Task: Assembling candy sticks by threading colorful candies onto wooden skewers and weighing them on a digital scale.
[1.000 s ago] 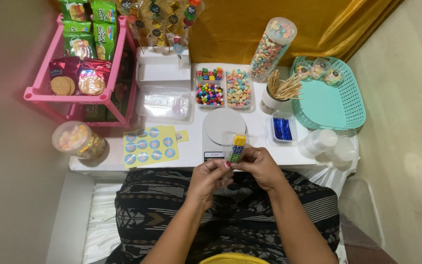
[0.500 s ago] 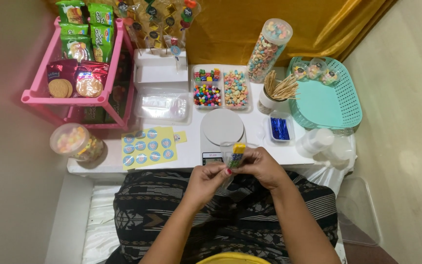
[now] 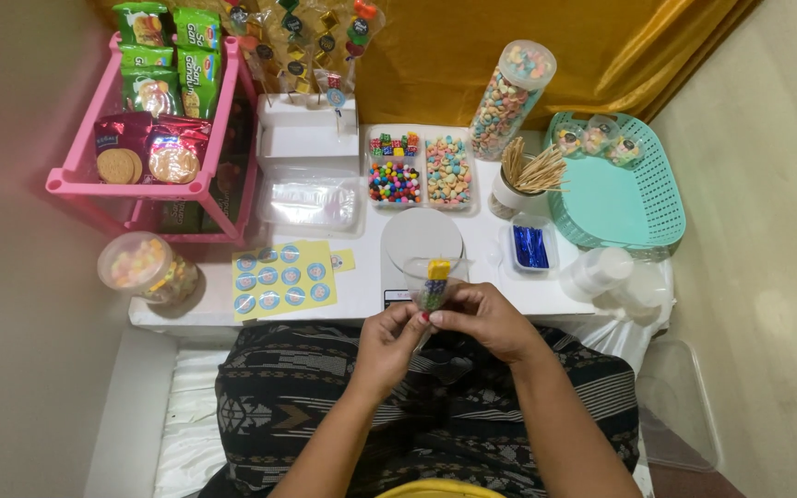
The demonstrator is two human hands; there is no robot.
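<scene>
My left hand (image 3: 387,341) and my right hand (image 3: 488,320) meet over my lap, just in front of the white table (image 3: 362,286). Together they pinch a small clear bag of candy on a stick (image 3: 435,284), yellow at the top with dark pieces below. The bag stands upright over the near edge of a round white kitchen scale (image 3: 422,242). A sheet of round blue stickers (image 3: 283,278) lies left of my hands.
A pink rack (image 3: 145,175) with snack packets stands far left, with a candy jar (image 3: 147,267) in front. Behind the scale are clear bags (image 3: 314,198), a tray of colourful candies (image 3: 422,171), a tall candy jar (image 3: 509,97), skewers (image 3: 529,175), blue ties (image 3: 531,247), a teal basket (image 3: 615,198) and plastic cups (image 3: 606,272).
The hands and the candy bag stay near the scale's front edge. My fingers shift slightly on the bag's lower end. Nothing else on the table moved.
</scene>
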